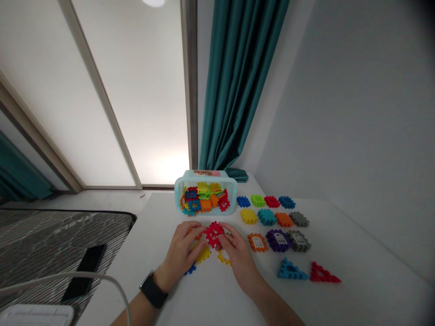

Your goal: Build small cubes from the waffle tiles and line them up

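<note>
Red waffle block (214,234): you are holding it at twelve o'clock, narrowly between your left hand (180,253) and right hand (238,258); a slipping grip could drop it onto the yellow waffle block (203,254) beneath.

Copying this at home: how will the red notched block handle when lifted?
The red notched block is probably light, given its cut-outs. It looks stiff, holding shape between the left hand and right hand. Toothed edges should resist rolling.
</note>
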Demonstrator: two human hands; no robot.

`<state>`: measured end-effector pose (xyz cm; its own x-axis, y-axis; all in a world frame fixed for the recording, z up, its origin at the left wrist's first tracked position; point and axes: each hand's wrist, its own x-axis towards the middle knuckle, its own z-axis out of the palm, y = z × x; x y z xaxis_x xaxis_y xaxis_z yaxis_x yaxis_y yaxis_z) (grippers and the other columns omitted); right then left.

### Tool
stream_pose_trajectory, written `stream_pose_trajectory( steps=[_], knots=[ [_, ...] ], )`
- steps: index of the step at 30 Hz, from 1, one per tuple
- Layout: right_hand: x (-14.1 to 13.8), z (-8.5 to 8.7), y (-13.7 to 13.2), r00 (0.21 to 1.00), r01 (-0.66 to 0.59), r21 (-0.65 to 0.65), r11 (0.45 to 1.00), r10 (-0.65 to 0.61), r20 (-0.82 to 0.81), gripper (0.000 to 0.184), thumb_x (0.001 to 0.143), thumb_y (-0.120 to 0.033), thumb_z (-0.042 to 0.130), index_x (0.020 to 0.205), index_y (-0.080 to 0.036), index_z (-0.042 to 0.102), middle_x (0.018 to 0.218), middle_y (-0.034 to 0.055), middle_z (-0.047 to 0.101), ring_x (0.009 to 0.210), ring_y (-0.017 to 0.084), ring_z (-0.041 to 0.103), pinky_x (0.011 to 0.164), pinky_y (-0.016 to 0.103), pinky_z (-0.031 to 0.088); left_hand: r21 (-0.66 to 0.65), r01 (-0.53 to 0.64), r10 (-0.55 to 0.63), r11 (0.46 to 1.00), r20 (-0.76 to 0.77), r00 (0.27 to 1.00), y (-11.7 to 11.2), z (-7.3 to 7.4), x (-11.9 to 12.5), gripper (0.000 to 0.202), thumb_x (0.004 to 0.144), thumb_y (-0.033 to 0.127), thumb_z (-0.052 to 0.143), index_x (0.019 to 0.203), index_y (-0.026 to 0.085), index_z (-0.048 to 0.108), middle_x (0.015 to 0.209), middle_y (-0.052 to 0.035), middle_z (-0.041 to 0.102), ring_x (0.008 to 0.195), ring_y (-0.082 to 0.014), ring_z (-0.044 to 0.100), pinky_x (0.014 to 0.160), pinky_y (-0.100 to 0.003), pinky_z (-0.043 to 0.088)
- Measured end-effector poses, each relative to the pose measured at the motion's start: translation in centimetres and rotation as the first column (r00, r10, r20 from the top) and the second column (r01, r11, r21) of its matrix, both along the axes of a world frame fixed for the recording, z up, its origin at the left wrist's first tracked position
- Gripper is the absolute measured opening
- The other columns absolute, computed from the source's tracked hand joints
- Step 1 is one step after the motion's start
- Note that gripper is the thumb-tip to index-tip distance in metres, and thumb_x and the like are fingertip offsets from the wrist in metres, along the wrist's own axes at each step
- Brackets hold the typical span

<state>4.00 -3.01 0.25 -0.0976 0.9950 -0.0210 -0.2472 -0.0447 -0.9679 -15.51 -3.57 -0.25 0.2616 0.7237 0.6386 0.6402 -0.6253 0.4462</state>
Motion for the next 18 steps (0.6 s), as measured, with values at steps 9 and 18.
stream_pose_trajectory(
  steps=[9,18],
  knots=[
    [-0.5,-1.3,-0.3,0.994,-0.102,0.122,0.987,0.097,0.043,0.056,0.090,-0.044,0.064,0.141,-0.024,0.051,0.095,0.0066,0.074,0.085,0.022,0.070,0.080,0.038,0.057,-0.050,-0.034,0.035,0.998,0.023,0.999,0.2,-0.5,0.2,0.047,0.089,0.042,0.070,0.132,0.028,0.059,0.128,-0.0133,0.058,0.120,-0.0302,0.057,0.101,-0.051,0.051],
    [2.4,-0.3,0.8,0.775,-0.235,0.630,0.740,-0.248,0.581,0.036,0.094,-0.018,0.054,0.128,-0.027,0.063,0.124,0.0092,0.068,0.118,0.026,0.060,0.103,0.046,0.050,-0.067,-0.022,0.026,0.998,0.059,0.998,0.3,0.1,-0.4,0.043,0.089,0.031,0.068,0.130,0.026,0.056,0.138,-0.0144,0.045,0.130,-0.0310,0.048,0.109,-0.052,0.047]
  ],
)
